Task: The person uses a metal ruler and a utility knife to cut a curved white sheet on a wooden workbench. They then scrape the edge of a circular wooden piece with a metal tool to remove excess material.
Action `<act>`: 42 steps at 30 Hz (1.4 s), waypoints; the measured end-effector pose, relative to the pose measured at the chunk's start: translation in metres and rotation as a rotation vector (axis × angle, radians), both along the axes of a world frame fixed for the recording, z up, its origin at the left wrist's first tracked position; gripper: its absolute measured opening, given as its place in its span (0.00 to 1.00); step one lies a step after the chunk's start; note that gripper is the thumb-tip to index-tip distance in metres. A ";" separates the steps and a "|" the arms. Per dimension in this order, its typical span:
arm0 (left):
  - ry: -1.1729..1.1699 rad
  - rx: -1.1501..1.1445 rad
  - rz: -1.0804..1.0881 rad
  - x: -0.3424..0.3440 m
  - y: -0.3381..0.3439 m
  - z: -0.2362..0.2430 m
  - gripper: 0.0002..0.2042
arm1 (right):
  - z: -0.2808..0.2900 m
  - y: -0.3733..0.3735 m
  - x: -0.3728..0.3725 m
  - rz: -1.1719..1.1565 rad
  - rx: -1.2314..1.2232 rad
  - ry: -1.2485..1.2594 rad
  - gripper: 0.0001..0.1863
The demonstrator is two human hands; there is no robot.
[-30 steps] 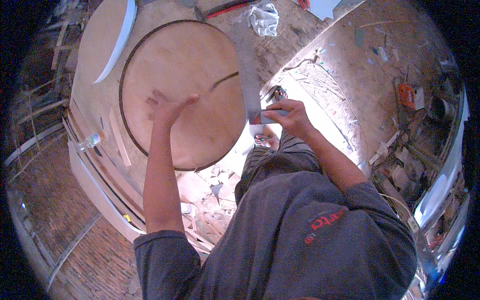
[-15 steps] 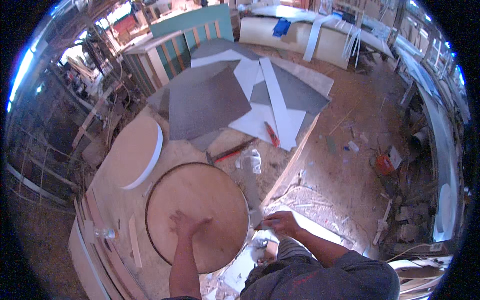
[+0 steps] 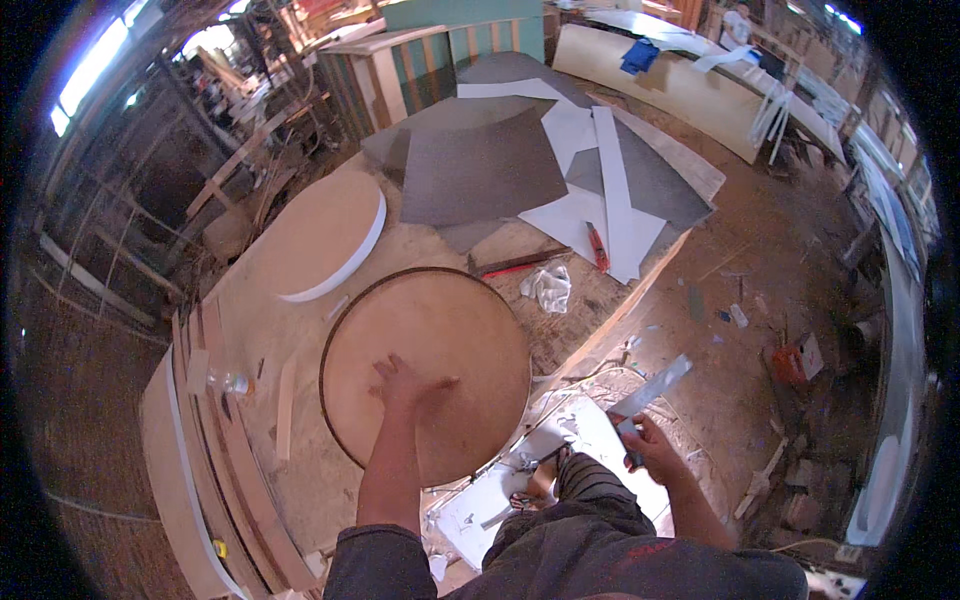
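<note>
My left hand (image 3: pixel 405 390) lies with spread fingers on a round wooden board (image 3: pixel 440 320) with a dark rim, set on the large wooden work table (image 3: pixel 545 350). My right hand (image 3: pixel 650 445), right of that board and off the table's edge, grips a long flat grey tool (image 3: pixel 650 385) angled up to the right; a small red part shows near my fingers. Behind the round board lie a black-and-red tool (image 3: pixel 515 262), a crumpled white cloth (image 3: pixel 548 288) and a red cutter (image 3: pixel 597 243). A second round board (image 3: pixel 320 225) with a white edge sits at the back left.
Grey and white sheets (image 3: pixel 480 165) cover the table's far part. Wooden strips (image 3: pixel 220 440) and a plastic bottle (image 3: pixel 225 382) line its left. A red box (image 3: pixel 795 360) and scraps are on the right-hand floor. A person (image 3: pixel 735 30) is at a far bench.
My right hand with the grey tool has moved right, away from the round board's edge, and the tool has tilted. My left hand stays on the board. The view has tilted up.
</note>
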State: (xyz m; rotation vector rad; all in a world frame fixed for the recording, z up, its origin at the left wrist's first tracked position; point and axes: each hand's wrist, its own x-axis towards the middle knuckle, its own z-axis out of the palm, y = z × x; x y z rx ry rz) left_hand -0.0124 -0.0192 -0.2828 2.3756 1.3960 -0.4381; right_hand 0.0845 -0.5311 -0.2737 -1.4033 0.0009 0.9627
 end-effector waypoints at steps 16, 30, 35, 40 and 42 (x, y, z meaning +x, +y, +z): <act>0.097 -0.029 -0.089 -0.015 -0.006 0.015 0.81 | 0.014 0.054 0.053 0.261 -0.333 -0.161 0.21; 0.086 0.058 -0.575 -0.051 0.023 -0.054 0.85 | 0.022 0.071 -0.082 0.051 -0.583 -0.455 0.25; 0.125 0.074 -0.630 -0.039 0.023 -0.005 0.85 | -0.006 0.093 -0.089 0.019 -0.391 -0.430 0.22; 0.144 0.069 -0.610 -0.038 0.021 0.001 0.85 | -0.035 0.115 -0.069 0.131 -0.314 -0.387 0.22; 0.117 0.090 -0.643 -0.043 0.031 -0.010 0.85 | -0.042 0.123 -0.062 0.189 -0.302 -0.383 0.21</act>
